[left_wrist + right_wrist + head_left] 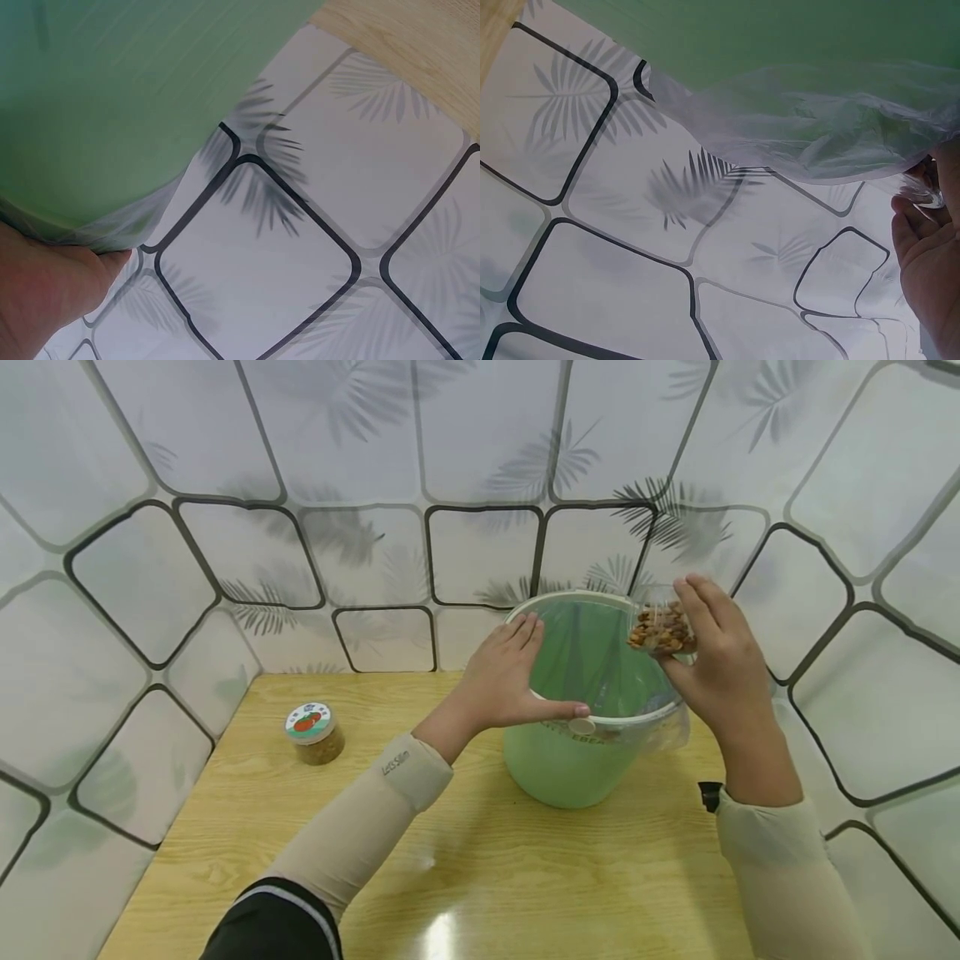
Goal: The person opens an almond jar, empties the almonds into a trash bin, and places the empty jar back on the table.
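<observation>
Right grip (932, 270) holds clear container (931, 199) at right edge, near plastic liner (810, 146) hanging off green bucket (780, 37); leaf-print wall (630, 232) behind.

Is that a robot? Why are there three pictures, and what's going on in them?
No robot, just a person! The left grip and the right grip are simply two bare hands. The big picture comes from a camera on the person's head, looking forward and down. The two smaller ones come from cameras on the wrists. They look upside down, with the table at the top.

On the table stands a green bucket, with a clear bag hanging over its rim. Off to the left is a small tub with a picture on its lid.

The left grip rests on the bucket's rim. The right grip holds a clear jar of brown bits, maybe nuts, by the bucket's right side.
</observation>
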Demonstrator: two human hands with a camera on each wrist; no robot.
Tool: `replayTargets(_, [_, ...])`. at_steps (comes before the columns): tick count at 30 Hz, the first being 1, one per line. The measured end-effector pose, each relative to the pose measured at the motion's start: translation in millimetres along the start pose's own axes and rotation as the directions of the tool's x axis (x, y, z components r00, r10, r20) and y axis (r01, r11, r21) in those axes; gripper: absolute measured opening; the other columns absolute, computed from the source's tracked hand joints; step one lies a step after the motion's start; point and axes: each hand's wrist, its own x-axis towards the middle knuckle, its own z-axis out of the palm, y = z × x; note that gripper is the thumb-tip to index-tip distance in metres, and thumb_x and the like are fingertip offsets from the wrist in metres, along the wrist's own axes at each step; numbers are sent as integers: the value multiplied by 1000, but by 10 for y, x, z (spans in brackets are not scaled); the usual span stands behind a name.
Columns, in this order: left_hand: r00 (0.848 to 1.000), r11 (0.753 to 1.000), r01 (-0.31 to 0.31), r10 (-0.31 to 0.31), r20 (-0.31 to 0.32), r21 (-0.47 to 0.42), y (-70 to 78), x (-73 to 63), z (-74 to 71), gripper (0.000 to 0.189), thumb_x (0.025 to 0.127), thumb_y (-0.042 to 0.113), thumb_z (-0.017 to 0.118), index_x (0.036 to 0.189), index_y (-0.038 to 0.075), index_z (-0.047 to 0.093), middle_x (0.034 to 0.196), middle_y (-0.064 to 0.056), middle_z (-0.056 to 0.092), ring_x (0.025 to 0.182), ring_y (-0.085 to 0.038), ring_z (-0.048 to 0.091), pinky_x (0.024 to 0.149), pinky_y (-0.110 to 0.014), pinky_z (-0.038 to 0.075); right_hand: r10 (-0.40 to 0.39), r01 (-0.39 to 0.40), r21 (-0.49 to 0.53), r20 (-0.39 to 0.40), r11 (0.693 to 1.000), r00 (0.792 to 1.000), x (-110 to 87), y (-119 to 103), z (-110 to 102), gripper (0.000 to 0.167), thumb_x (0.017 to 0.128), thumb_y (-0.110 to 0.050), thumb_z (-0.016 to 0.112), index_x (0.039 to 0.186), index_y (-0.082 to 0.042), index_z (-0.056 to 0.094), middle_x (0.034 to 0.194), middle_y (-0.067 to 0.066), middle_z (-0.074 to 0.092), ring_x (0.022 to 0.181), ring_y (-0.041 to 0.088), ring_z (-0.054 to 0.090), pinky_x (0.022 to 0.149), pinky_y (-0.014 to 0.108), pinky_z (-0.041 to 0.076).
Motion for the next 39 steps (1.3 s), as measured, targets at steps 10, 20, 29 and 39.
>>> replayTargets(10, [1000, 1000, 5, -5, -4, 0, -9, 14, 20, 133, 81, 92, 58, 170, 2, 18, 178, -17, 16, 168, -28, 11, 137, -47, 11, -12, 12, -2, 6, 1000, 1000, 17, -5, -1, 97, 73, 16, 87, 159, -5, 48, 160, 23, 49, 149, 44, 46, 122, 55, 41])
replayTargets(20, [1000, 1000, 0, 0, -14, 2, -20, 17, 25, 132, 81, 92, 58, 169, 2, 20, 178, -17, 18, 167, -29, 13, 137, -47, 12, -23, 23, 5, 9, 1000, 1000, 26, 3, 7, 96, 73, 18, 85, 159, -4, 47, 160, 24, 48, 150, 45, 45, 123, 55, 40])
replayTargets(29, [1000, 1000, 5, -5, 1, -10, -16, 21, 12, 131, 82, 91, 58, 169, 2, 18, 178, -16, 16, 168, -28, 11, 137, -48, 11, -13, 13, -2, 6, 1000, 1000, 31, 13, 2, 96, 74, 19, 84, 159, -4, 47, 161, 23, 47, 151, 44, 45, 122, 56, 41])
replayTargets(39, [1000, 1000, 9, -9, 6, 3, -13, 29, -1, 132, 81, 93, 57, 170, 3, 18, 178, -16, 15, 168, -27, 11, 137, -47, 10, -12, 12, 1, 7, 1000, 1000, 40, 17, 8, 94, 75, 18, 83, 159, -4, 47, 161, 23, 47, 152, 43, 44, 123, 54, 40])
